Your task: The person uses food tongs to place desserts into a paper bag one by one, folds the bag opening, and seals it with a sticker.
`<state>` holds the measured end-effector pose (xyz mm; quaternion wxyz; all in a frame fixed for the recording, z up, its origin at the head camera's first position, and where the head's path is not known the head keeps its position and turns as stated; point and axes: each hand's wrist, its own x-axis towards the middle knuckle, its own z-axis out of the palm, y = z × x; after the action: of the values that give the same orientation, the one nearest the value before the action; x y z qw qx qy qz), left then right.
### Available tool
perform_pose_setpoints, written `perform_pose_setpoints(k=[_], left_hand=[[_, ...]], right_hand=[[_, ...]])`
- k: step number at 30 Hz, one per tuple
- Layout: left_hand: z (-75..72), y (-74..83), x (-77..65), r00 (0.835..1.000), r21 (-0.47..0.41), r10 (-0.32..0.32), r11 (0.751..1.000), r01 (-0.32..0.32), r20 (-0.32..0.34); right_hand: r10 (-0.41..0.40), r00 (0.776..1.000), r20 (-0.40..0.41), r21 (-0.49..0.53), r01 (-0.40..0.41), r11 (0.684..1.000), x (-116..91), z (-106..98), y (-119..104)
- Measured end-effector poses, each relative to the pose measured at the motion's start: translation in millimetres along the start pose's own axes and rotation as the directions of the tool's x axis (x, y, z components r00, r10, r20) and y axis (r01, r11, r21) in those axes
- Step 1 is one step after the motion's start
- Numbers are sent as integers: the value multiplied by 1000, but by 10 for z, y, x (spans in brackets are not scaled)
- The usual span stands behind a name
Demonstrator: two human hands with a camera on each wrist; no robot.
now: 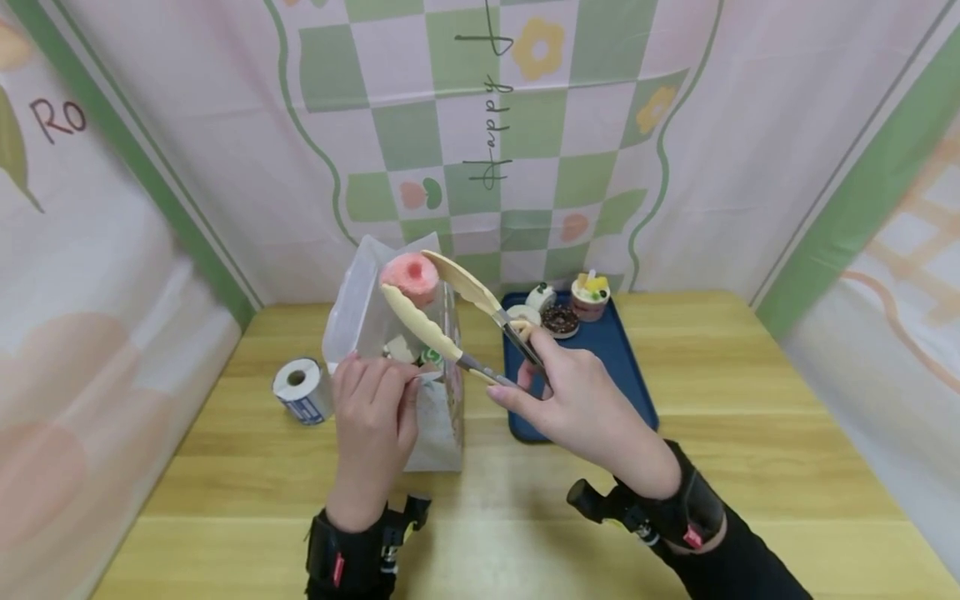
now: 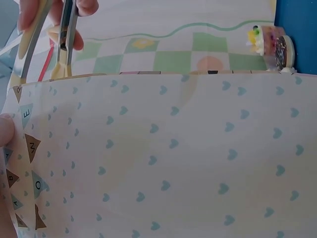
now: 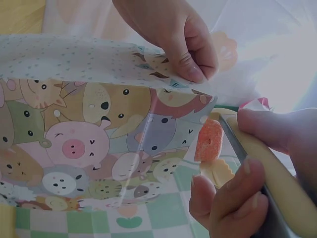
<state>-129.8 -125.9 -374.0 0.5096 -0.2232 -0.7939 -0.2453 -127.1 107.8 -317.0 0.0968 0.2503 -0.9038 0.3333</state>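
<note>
My left hand (image 1: 371, 408) pinches the near top edge of a paper bag (image 1: 435, 437), which stands with its mouth spread. In the right wrist view the bag's side (image 3: 74, 144) carries cartoon animals; hearts cover the face (image 2: 158, 148) in the left wrist view. My right hand (image 1: 588, 408) grips tongs (image 1: 431, 332) with cream scalloped tips. Between those tips sits a pink ring-shaped pastry (image 1: 408, 277), over the bag's mouth. Inside the bag show a whitish piece (image 1: 400, 348) and a green-and-white swirled item (image 1: 431, 357); the bag's lower inside is hidden.
Right of the bag lies a blue tray (image 1: 622, 371). At its far end are a chocolate doughnut (image 1: 560, 322), a pale doughnut (image 1: 523, 315), a white roll-shaped cake (image 1: 540, 296) and a fruit-topped cup dessert (image 1: 590, 298). A label roll (image 1: 302, 390) stands left of the bag.
</note>
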Motion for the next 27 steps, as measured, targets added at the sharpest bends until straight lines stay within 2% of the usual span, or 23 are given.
perform_pose_setpoints(k=[9,18,27], left_hand=[[-4,4,12,1000,-6,5,1000,-5,6],[-1,16,14,1000,0,8,1000,-8,-20],[9,23,9,1000,-11,8,1000,-8,-20]], right_hand=[[-16,1000,13,-30,16,999,36,17,-61],[-1,1000,0,15,1,1000,8,-4,-51],[83,996,-41,64,-80,995,-68,-85,94]])
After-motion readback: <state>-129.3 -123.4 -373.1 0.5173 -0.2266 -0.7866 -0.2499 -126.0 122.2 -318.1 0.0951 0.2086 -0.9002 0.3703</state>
